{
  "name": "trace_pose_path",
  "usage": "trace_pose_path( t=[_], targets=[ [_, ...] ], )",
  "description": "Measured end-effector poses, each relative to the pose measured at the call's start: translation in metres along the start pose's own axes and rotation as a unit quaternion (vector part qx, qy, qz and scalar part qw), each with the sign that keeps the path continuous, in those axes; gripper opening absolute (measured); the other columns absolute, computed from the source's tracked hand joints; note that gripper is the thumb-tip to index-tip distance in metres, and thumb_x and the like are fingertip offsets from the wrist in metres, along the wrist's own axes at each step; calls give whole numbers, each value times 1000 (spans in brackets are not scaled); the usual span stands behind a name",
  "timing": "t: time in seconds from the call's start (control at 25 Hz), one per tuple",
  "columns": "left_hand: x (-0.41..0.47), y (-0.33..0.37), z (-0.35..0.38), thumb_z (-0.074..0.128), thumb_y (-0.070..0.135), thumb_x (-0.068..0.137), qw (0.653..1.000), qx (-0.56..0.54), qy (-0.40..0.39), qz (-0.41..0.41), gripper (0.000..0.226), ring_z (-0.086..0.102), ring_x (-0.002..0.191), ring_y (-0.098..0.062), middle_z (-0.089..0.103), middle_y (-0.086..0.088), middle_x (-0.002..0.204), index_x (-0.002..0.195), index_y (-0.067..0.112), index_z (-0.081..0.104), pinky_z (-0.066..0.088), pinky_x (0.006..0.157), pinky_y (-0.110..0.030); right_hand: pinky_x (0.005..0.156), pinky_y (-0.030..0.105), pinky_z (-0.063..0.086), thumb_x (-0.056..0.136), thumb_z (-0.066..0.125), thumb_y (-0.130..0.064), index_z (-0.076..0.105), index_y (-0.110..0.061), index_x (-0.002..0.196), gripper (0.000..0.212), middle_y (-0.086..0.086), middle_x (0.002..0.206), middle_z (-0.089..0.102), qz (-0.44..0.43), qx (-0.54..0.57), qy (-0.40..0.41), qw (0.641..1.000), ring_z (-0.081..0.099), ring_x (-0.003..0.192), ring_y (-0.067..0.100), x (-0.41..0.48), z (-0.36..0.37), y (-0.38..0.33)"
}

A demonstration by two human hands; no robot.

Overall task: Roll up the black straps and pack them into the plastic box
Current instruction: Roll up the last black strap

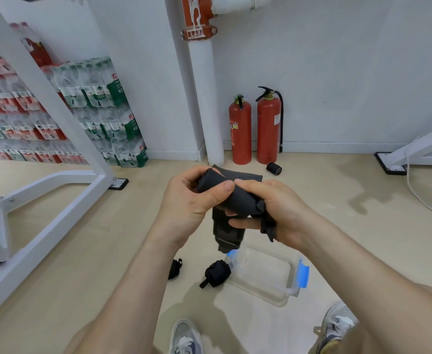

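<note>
Over the floor (375,226), near the middle of the view, both hands work one black strap (237,198) in the air. It is likely held clear so that its loose tail (227,235) can hang toward six o'clock and feed into the roll without snagging. The left hand (189,198) wraps the rolled end at ten o'clock of the bundle, fingers curled behind and thumb pressed across the top, seemingly to stop the coil springing open. The right hand (276,213) takes the four o'clock end. Its grip pinches the cloth between thumb and curled fingers, and the wrist is turned inward as if ready to twist on another turn. Both forearms rise from the bottom edge and converge, palms half facing each other.

At six o'clock of the hands the plastic box (263,274) lies open on the floor with nothing in it, placed for a short drop. A finished roll (216,273) sits just beside its nine o'clock end, outside it, and a smaller black piece (175,268) lies farther toward nine o'clock. Another roll (274,168) lies at twelve o'clock, by the fire extinguishers (268,131).
</note>
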State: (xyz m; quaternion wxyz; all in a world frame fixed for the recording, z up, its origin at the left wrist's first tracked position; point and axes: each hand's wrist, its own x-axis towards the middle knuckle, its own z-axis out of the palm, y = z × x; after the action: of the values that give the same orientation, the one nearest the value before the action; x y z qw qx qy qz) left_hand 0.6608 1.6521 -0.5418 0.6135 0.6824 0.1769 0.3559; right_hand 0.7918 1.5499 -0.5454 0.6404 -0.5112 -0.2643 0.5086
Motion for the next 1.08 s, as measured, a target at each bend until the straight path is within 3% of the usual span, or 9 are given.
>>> trace_pose_path(
  t=[0.16, 0.32, 0.48, 0.6, 0.68, 0.76, 0.84, 0.96, 1.08],
  targets=[
    [1, -2, 8, 75, 20, 76, 998, 30, 63, -2, 12, 63, 69, -2, 65, 12, 71, 78, 21, 63, 49, 58, -18, 70, 33, 62, 95, 61, -21, 71, -7, 97, 17, 10, 82, 74, 13, 45, 25, 999, 73, 73, 18, 2, 1, 2],
    [3, -5, 8, 74, 18, 80, 995, 33, 93, -9, 18, 62, 66, -11, 61, -1, 69, 78, 32, 63, 51, 57, -25, 81, 38, 61, 95, 60, -35, 71, -8, 104, 30, 12, 99, 76, 24, 59, 18, 998, 73, 92, 23, 2, -1, 1],
    [4, -12, 20, 64, 9, 91, 987, 49, 147, -44, 18, 59, 61, -12, 61, -2, 69, 84, 26, 64, 48, 53, -23, 90, 37, 57, 89, 70, -29, 67, -14, 115, 30, 3, 108, 74, -36, -100, -12, 994, 70, 103, 16, -1, 3, 4],
    [2, -19, 35, 48, 9, 97, 980, 31, 158, -112, 18, 56, 56, -9, 62, -1, 75, 92, 19, 62, 42, 47, -18, 80, 35, 57, 86, 71, -38, 61, -19, 113, 35, 0, 106, 72, -70, -218, 45, 972, 70, 98, 18, 2, 5, 11],
    [-1, -21, 40, 44, 10, 98, 976, -44, 160, -143, 19, 58, 61, -13, 65, -3, 80, 96, 19, 61, 44, 49, -22, 70, 35, 55, 85, 65, -45, 57, -18, 112, 39, 0, 105, 68, -87, -261, 87, 958, 67, 93, 17, 5, 7, 13],
    [-4, -21, 46, 45, 9, 98, 962, -162, 160, -153, 21, 64, 65, -11, 69, -3, 86, 97, 21, 62, 49, 52, -23, 61, 21, 46, 92, 62, -35, 55, -16, 111, 28, -2, 100, 65, -120, -241, 115, 956, 62, 87, 12, 6, 9, 14],
    [-6, -22, 51, 46, 11, 98, 955, -199, 157, -156, 21, 66, 68, -9, 71, -1, 88, 97, 23, 63, 50, 59, -24, 53, 10, 41, 96, 60, -26, 56, -14, 111, 20, -4, 92, 62, -131, -201, 121, 963, 57, 76, 6, 6, 9, 14],
    [-7, -25, 52, 46, 16, 101, 961, -184, 127, -160, 17, 66, 74, -9, 71, 0, 94, 100, 25, 60, 49, 62, -24, 51, 10, 41, 96, 60, -25, 57, -16, 113, 19, -5, 89, 63, -120, -189, 115, 968, 57, 72, 3, 5, 8, 14],
    [-3, -20, 35, 59, 15, 96, 978, -165, 15, -129, 11, 67, 79, -13, 71, 0, 98, 103, 23, 62, 52, 64, -23, 60, 22, 47, 96, 60, -27, 61, -13, 110, 19, 5, 93, 69, -119, -136, 133, 975, 62, 76, 13, 6, 5, 7]
  ],
)
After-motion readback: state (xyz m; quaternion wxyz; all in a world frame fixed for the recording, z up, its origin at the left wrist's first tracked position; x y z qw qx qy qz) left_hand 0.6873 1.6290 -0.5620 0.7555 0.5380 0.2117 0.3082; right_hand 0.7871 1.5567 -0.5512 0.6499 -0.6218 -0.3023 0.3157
